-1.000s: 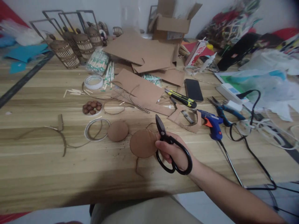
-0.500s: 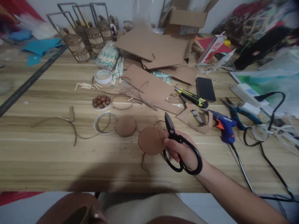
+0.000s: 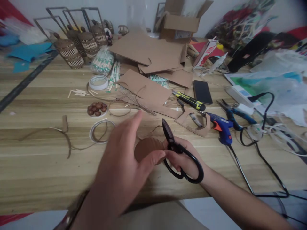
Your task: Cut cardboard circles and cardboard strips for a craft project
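My right hand (image 3: pixel 186 163) grips black-handled scissors (image 3: pixel 177 147), their blades together and pointing up and away. The same hand pinches the right edge of a round cardboard disc (image 3: pixel 148 147) held above the table. From the left, my left hand (image 3: pixel 122 156) reaches over the disc with its fingers stretched out and its thumb apart. That thumb overlaps the disc's lower right part, close to my right fingertips; whether it presses on the disc I cannot tell. A second disc seen earlier is hidden behind my left hand.
Beyond my hands lie cardboard sheets (image 3: pixel 144 86), a yellow-black utility knife (image 3: pixel 189 100) and a phone (image 3: pixel 202 91). To the right are a blue glue gun (image 3: pixel 222 127) with its cable and pliers (image 3: pixel 236 115). Leftward sit brown beads (image 3: pixel 97 108), tape rolls (image 3: pixel 98 82) and barrel-shaped lanterns (image 3: pixel 69 52).
My left hand has come into view from the lower left and moved over to the cardboard disc. My right hand still holds the scissors and the disc. The camera view has shifted slightly.
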Action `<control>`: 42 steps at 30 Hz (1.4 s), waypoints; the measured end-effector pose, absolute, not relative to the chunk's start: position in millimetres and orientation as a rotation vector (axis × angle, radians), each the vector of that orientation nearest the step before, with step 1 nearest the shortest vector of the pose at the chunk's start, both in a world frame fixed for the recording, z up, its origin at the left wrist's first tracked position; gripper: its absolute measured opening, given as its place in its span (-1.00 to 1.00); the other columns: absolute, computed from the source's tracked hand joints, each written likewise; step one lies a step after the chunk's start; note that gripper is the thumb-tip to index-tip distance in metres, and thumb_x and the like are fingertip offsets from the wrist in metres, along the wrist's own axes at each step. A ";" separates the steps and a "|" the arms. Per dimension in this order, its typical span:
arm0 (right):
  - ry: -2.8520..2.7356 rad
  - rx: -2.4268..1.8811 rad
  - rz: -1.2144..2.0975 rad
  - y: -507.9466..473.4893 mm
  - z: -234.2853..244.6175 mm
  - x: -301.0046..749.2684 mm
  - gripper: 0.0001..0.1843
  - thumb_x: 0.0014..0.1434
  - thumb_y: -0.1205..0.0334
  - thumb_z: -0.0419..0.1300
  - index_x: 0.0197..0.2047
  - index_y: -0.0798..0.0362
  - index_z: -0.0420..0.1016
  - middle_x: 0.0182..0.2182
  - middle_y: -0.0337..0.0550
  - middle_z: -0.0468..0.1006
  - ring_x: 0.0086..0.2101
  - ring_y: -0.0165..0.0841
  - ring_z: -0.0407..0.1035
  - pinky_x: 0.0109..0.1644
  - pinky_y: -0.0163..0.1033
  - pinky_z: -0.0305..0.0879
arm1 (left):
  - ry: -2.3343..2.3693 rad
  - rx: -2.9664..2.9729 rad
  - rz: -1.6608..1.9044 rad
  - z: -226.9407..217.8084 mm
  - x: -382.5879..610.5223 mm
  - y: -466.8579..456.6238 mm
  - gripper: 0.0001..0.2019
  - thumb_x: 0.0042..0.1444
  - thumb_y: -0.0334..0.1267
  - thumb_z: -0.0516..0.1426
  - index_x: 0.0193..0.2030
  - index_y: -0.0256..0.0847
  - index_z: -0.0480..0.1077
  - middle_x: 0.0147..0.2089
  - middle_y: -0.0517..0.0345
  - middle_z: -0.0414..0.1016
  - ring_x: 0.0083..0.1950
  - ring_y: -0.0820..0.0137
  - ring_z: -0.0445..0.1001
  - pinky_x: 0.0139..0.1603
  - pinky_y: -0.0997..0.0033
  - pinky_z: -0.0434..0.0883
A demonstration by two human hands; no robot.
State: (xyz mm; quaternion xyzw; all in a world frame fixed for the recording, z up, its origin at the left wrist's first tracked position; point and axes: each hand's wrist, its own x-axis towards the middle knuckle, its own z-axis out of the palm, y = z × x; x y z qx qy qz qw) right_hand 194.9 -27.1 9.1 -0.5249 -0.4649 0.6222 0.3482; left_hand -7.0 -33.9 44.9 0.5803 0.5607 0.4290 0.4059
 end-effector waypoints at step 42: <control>-2.102 -1.230 0.661 -36.4 13.6 199.7 -0.43 0.32 -0.36 0.05 -0.41 -0.02 0.28 -0.61 -0.32 0.32 -0.56 -0.40 0.16 -0.36 -0.21 0.01 | 1.061 0.828 0.962 12.5 13.7 -6.8 -0.88 -0.10 -0.23 0.43 -0.39 -0.13 0.64 -0.39 0.28 0.64 -0.33 0.46 0.53 -0.29 0.60 0.44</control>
